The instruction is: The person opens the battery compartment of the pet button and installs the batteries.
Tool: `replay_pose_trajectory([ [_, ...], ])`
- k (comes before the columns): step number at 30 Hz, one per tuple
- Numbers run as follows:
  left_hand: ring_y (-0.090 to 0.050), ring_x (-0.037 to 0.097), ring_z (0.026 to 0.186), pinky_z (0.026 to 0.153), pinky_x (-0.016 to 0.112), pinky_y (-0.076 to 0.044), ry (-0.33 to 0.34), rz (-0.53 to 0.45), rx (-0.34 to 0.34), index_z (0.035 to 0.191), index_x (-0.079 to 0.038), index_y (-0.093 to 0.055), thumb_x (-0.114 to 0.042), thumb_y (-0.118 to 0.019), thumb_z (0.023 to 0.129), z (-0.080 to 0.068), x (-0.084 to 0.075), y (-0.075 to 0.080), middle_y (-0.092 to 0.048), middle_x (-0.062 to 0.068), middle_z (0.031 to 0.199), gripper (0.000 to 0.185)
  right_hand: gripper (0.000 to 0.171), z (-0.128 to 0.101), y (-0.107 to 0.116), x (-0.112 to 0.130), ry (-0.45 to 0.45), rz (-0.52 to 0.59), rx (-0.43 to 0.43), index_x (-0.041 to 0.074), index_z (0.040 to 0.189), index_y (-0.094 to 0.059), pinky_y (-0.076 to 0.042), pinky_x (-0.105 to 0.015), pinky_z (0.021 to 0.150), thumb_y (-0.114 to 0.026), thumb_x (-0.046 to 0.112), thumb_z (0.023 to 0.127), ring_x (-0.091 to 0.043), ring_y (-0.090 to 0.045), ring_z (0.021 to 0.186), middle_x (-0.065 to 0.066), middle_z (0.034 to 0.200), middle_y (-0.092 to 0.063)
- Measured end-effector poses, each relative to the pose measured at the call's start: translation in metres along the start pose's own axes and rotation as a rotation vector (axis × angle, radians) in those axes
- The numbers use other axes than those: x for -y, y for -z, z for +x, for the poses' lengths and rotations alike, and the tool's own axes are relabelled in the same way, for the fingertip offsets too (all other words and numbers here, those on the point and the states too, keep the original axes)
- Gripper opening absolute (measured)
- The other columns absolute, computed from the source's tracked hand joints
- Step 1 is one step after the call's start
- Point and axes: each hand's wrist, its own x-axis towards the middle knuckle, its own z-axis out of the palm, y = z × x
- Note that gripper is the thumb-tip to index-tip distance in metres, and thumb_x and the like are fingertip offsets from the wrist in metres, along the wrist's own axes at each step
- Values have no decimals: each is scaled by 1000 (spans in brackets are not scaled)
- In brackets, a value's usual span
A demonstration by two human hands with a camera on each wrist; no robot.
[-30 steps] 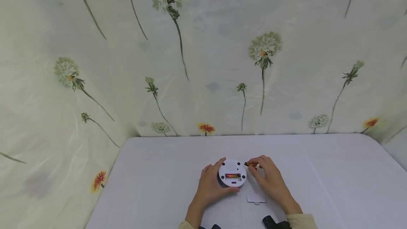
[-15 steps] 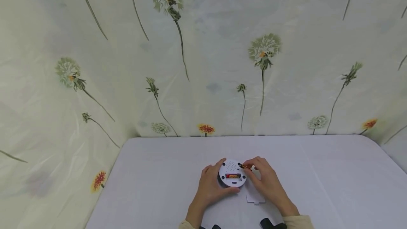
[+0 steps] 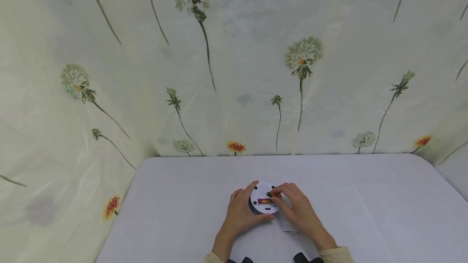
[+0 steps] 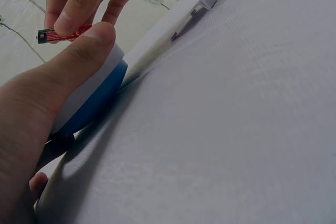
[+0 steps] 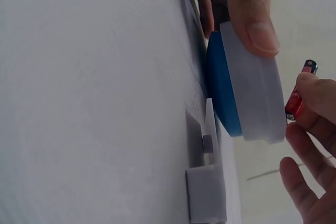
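Observation:
A round white device with a blue lower part lies with its perforated, footed face up. My left hand grips its rim, the thumb at the near side and fingers at the far side. One battery lies in the device's open compartment. My right hand pinches a second battery, red with black ends, between thumb and fingers. This battery is held tilted just above the device's face; whether it touches cannot be told. The right hand partly covers the compartment's right end.
A flat white battery cover with a small tab lies on the white tablecloth, partly under my right hand. Black wrist gear shows at the bottom edge. A flower-printed curtain hangs behind the table.
My right hand has moved left with the battery, from beside the device to over its face near the compartment. The left hand keeps its hold on the device.

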Motion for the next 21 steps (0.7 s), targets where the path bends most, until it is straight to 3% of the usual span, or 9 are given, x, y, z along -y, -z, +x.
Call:
replay_pose_trajectory([
  [5, -50, 14, 110, 105, 42, -35, 1, -7, -5, 144, -29, -36, -74, -70, 61, 0, 0, 1, -56, -8, 134, 100, 23, -1, -4, 3, 40, 18, -20, 20, 99, -65, -44, -17, 77, -74, 11, 80, -2, -49, 89, 16, 92, -61],
  [11, -49, 15, 112, 105, 43, -35, 14, -26, -3, 144, -31, -36, -76, -67, 60, -1, 1, -1, -55, -9, 134, 100, 23, -2, -4, 5, 14, 22, 25, 23, 101, -64, -44, -15, 78, -72, 13, 82, 1, -48, 93, 18, 95, -61],
  [21, -51, 12, 110, 106, 42, -34, 0, -22, -5, 144, -28, -37, -77, -66, 60, -1, 0, 1, -56, -8, 134, 101, 21, -1, -6, 6, 49, 22, 32, 24, 99, -66, -44, -18, 80, -72, 14, 82, 1, -49, 95, 20, 96, -61],
])
